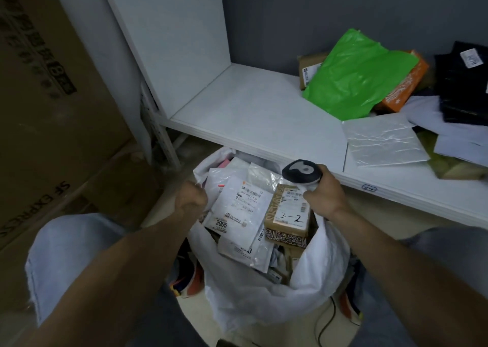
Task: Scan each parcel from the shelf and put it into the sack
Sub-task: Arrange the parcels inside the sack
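A white sack [258,301] stands open on the floor between my knees, filled with several parcels. On top lie a white mailer marked 2005 [237,206] and a small brown box marked 3-2 [287,214]. My left hand [191,198] is curled at the sack's left rim and seems to grip it. My right hand [323,192] holds a dark barcode scanner [301,171] over the brown box. On the white shelf [250,109] lie a green bag parcel [356,74], an orange box [404,90], a clear-wrapped mailer [383,143] and dark parcels [464,87].
Large brown cartons [52,95] are stacked at the left. The shelf's upright side panel [169,37] rises at the back left. A black cable [327,320] runs on the floor by the sack. The shelf's front edge [369,185] overhangs the sack.
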